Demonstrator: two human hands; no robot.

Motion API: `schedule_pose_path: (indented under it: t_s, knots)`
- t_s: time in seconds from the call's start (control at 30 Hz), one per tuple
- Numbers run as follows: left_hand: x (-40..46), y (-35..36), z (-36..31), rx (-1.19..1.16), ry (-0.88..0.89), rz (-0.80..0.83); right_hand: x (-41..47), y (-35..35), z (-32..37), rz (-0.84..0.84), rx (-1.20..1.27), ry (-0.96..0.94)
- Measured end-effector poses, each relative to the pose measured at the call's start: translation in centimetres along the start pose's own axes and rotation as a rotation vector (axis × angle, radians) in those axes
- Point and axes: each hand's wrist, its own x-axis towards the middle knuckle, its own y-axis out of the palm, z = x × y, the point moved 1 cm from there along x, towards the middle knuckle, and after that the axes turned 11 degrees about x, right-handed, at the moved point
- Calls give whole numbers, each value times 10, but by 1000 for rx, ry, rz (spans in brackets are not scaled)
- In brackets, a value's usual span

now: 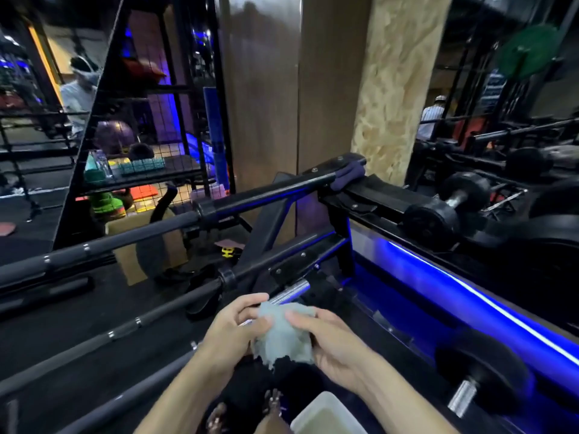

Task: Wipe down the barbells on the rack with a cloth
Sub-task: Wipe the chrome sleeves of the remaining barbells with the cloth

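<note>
A white, square-cornered plastic tub (327, 415) is sitting at the bottom edge of the view, holding murky, yellowish liquid. Behind the rack, a wire-mesh shelf (147, 170) is carrying bottles and small coloured items too blurred to name.

The cloth (283, 335) is a pale grey-blue, soft and crumpled into a loose wad with a ragged lower edge. Both hands are holding it: the left hand (232, 333) is curling its fingers round the cloth's left side, and the right hand (329, 343) is gripping its right side, thumb lying across the top. The two hands are close together, with the cloth bunched between them.

Just behind the cloth, the ribbed, shiny chrome sleeve (289, 291) of one barbell is poking out past the left fingertips. Two long matte-black barbells (125, 239) are lying across the black steel rack (300, 261), well above the hands. Round black dumbbells (448, 205) with chrome handles are resting to the right, beside a glowing blue light strip (470, 292).
</note>
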Motion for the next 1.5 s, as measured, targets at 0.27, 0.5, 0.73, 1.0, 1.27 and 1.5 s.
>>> schedule_pose_path:
  t_s: [0.27, 0.5, 0.73, 1.0, 1.27, 1.5]
  knots:
    - [88, 11, 98, -57, -82, -125, 92, -57, -47, -101, 220, 112]
    - [189, 22, 182, 163, -150, -130, 205, -153, -75, -343, 189, 90]
    - [250, 7, 223, 685, -51, -117, 320, -240, -33, -676, -303, -277]
    - [320, -21, 228, 1251, 33, -183, 403, -245, -31, -533, -936, -378]
    - [322, -20, 254, 1358, 58, -174, 414, -253, -90, -157, -1093, -409]
    - [324, -11, 258, 1389, 85, -169, 415, -210, -138, -126, -1268, -742]
